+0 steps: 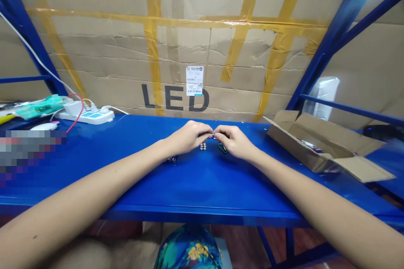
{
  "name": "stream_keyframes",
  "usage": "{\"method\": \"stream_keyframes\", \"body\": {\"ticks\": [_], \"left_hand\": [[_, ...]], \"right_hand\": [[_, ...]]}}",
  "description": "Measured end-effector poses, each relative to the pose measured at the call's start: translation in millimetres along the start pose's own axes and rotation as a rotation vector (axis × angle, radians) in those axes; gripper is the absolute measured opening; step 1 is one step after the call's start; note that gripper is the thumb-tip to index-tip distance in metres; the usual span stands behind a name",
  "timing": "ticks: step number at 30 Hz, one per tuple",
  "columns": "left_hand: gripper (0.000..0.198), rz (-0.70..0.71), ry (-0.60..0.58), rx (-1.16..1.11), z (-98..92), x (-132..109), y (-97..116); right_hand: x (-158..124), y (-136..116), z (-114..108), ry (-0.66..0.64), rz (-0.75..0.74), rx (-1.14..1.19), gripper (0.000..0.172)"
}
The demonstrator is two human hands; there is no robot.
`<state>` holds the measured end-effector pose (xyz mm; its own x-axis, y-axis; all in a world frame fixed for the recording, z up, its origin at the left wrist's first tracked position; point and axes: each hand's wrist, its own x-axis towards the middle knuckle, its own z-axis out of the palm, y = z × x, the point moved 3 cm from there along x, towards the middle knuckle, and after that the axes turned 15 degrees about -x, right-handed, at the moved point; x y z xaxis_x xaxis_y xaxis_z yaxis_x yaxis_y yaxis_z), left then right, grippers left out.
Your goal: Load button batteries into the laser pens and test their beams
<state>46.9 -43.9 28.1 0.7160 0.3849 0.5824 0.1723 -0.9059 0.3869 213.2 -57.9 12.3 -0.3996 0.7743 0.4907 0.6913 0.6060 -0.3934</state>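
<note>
My left hand (194, 135) and my right hand (232, 139) meet over the blue table, fingertips pinched together. Between them is a tiny dark piece with a shiny spot (213, 135), too small to name and mostly covered by the fingers. Just below my left fingertips, several small round silvery pieces (203, 146) sit in tidy rows on the tabletop. A green and black carabiner-like loop (222, 148) lies under my right hand. Partly hidden behind my left wrist are several small dark and metallic pieces (171, 159).
On the right stands an open cardboard box (303, 143) with small metallic items inside. A white power strip (90, 115) with cords lies at the left, beside a green plastic packet (42, 107). A large taped carton (126, 59) marked LED rises behind the blue table (202, 189).
</note>
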Motion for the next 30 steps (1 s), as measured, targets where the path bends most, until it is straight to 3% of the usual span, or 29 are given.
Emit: {"method": "stream_keyframes", "body": {"ticks": [4, 15, 23, 30], "left_hand": [[0.018, -0.013, 0.04, -0.003, -0.1, -1.9, 1.9], [0.016, -0.026, 0.056, -0.015, -0.6, -3.3, 5.2], [0.018, -0.005, 0.055, 0.008, 0.4, -3.4, 8.7], [0.022, 0.104, -0.007, 0.09, 7.3, -5.9, 6.7]], "right_hand": [[-1.5, -1.0, 0.4, -0.005, -0.03, 0.057, 0.012], [0.2, 6.4, -1.6, 0.006, -0.007, 0.231, 0.021], [0.9, 1.9, -3.6, -0.052, 0.103, 0.415, 0.026], [1.0, 8.7, -3.2, -0.172, 0.245, 0.6, 0.031]]}}
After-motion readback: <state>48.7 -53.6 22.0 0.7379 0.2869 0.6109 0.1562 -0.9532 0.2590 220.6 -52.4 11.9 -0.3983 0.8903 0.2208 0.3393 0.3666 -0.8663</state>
